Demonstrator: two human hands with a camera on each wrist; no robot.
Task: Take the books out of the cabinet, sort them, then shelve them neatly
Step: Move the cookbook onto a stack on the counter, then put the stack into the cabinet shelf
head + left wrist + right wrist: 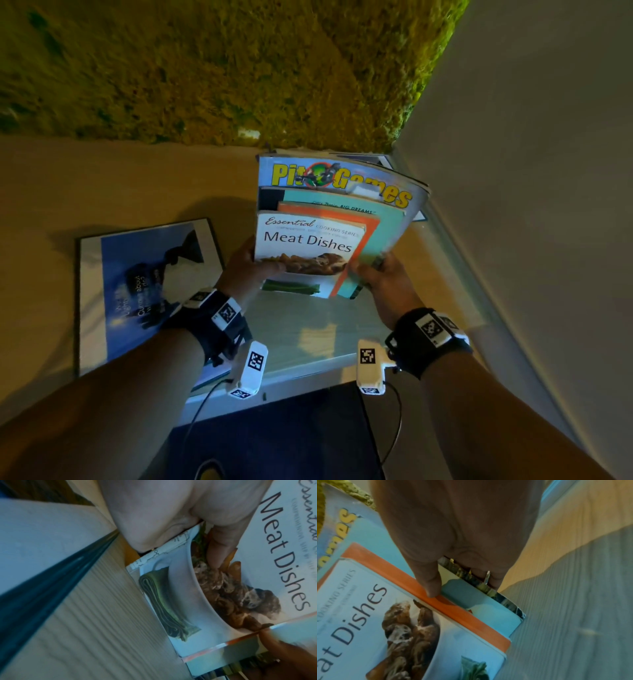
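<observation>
The front book (pixel 308 251) in the held stack is showing "Essential" in script, "COOKING SERIES" beside it, and "Meat Dishes" in large dark letters below; the small line between them is too blurred to read. Behind that cookbook, a teal cover (pixel 383 222) is showing "BIG DREAMS" along its top edge, with the words before it unclear. Behind that again, the rearmost magazine (pixel 337 178) is reading "Pit Games" in yellow. Left of the cookbook, a blue book (pixel 137 291) lying flat is carrying blurred white text; only "about" is coming through.
</observation>
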